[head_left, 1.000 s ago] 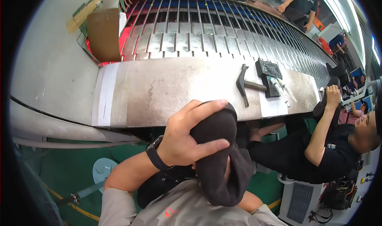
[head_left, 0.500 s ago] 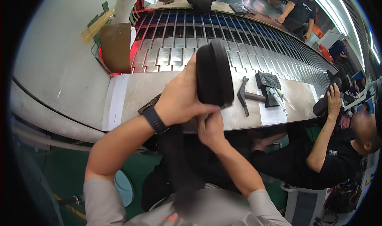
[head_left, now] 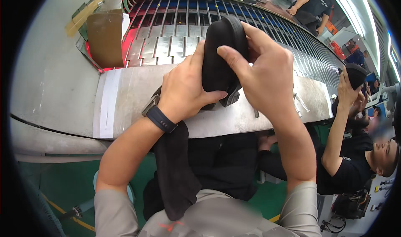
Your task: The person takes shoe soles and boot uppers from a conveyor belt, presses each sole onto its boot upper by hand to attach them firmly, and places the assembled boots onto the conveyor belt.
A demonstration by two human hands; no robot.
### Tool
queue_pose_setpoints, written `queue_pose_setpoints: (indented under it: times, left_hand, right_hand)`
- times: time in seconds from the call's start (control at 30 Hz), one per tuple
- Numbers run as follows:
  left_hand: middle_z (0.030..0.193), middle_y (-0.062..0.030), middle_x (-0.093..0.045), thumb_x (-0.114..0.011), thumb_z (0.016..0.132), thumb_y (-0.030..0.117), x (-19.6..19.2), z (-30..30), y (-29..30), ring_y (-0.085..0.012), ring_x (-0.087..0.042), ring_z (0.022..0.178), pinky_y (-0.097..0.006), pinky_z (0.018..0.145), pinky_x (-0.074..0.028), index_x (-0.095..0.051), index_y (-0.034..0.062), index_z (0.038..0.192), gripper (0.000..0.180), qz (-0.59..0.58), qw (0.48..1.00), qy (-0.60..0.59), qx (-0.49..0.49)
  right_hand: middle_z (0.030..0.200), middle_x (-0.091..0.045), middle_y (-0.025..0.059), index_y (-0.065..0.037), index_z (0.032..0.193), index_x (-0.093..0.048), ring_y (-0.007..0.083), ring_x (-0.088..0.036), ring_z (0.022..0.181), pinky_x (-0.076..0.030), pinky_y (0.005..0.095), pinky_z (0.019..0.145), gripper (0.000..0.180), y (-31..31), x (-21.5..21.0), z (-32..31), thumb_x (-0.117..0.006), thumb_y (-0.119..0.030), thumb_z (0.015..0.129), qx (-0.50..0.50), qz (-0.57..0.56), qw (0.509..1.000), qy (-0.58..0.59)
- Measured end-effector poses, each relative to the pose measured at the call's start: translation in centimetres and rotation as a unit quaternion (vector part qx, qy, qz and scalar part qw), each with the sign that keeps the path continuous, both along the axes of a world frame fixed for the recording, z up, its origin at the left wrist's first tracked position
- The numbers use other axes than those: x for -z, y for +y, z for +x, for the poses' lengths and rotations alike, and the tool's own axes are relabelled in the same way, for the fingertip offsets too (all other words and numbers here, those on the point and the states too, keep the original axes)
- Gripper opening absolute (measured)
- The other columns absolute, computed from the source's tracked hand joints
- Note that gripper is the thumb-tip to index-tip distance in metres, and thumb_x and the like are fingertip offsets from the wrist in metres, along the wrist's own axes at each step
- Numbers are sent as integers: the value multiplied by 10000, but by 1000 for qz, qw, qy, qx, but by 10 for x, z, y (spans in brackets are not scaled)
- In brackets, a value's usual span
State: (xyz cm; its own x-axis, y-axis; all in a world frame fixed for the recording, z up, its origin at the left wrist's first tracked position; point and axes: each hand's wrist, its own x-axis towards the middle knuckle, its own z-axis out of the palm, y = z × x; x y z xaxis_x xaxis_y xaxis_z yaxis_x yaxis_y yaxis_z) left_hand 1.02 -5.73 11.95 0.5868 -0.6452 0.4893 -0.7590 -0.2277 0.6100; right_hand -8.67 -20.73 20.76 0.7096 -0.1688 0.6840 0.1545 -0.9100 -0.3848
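Note:
A black boot (head_left: pixel 214 68) is held toe up above the work ledge, its thick sole edge facing right. My left hand (head_left: pixel 184 80) is closed round its left side, with the thumb across the lower part near the heel. On the other side my right hand (head_left: pixel 269 72) grips it, thumb pressed on the upper and fingers behind the sole edge. A long soft black shaft (head_left: pixel 177 174) hangs below my left wrist toward my lap and appears to belong to the boot. My right hand hides most of the hammer on the ledge.
Beyond the pale ledge (head_left: pixel 138 86) runs a slatted metal conveyor (head_left: pixel 167 45). A brown board (head_left: pixel 104 41) hangs at the red-lit machine opening on the left. Syringe-like tubes (head_left: pixel 301 103) lie right of my hand. A co-worker on the right holds up another black boot (head_left: pixel 356 75).
My right hand has moved from under the heel up to the boot's right side, its thumb now on the upper. The co-worker's boot is raised higher. The whole view has shifted slightly.

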Motion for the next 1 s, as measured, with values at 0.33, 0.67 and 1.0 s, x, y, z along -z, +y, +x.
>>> queue_pose_setpoints:
  times: [0.33, 0.67, 1.0]
  left_hand:
    - [1271, -249, -709, -994, 671, 318, 2, 14, 6, -406, -717, 1142, -457, 964, -578, -300, 0, 1657, 1248, 13, 1000, 20, -10]
    - [1300, -237, -705, -1012, 662, 344, 0, 25, 10, -410, -711, 1155, -450, 975, -577, -329, 13, 1643, 1239, 4, 999, 43, 13]
    - [1201, -236, -751, -997, 690, 344, 3, 38, 11, -419, -726, 1120, -460, 959, -583, -396, 16, 1589, 1130, -5, 999, 44, -6]
  right_hand:
    - [985, -813, 178, 76, 1251, -730, 135, -758, 856, -606, 281, 789, 340, -7, -16, 13, -754, -63, 942, -137, 216, 963, 87]
    - [752, -718, 209, 42, 1033, -716, 384, -711, 665, -549, 425, 639, 185, 8, -2, 21, -729, -107, 922, -39, 29, 998, 32]
    - [1159, -783, 179, 31, 1533, -533, 200, -757, 1067, -611, 328, 920, 642, 14, 23, 23, -766, -43, 940, -69, 150, 985, 60]
